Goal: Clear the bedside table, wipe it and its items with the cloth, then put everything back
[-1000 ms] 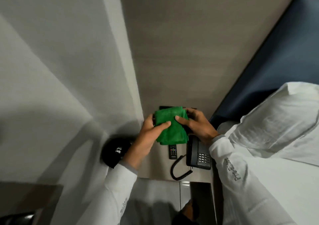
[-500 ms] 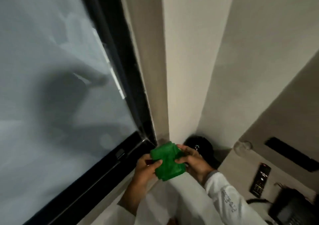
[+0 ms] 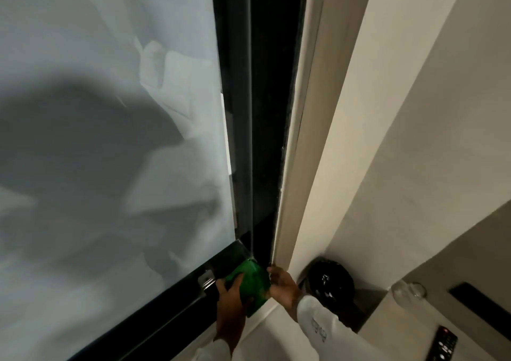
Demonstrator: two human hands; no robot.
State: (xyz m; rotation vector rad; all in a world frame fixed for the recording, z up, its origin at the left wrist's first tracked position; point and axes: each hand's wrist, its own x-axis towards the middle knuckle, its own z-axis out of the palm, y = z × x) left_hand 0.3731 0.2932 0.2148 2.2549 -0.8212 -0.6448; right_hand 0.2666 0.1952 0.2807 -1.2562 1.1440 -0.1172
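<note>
A folded green cloth point(image 3: 250, 283) is held between both hands low in the view, near the bottom corner of a window. My left hand point(image 3: 231, 299) grips it from the left and below, thumb on top. My right hand point(image 3: 283, 284) holds its right edge. The bedside table point(image 3: 387, 322) shows at the bottom right, with a black remote point(image 3: 442, 345) and a clear glass point(image 3: 409, 291) on it. The phone is out of view.
A large frosted window point(image 3: 110, 139) with a dark frame point(image 3: 249, 111) fills the left. A cream wall column point(image 3: 318, 139) rises beside it. A black bin with a bag point(image 3: 330, 280) sits in the corner by the table. A dark slot point(image 3: 481, 302) is set in the wall panel.
The view has swung left from the bedside table to the window. Both hands, still on the green cloth, have moved with it toward the window's bottom corner.
</note>
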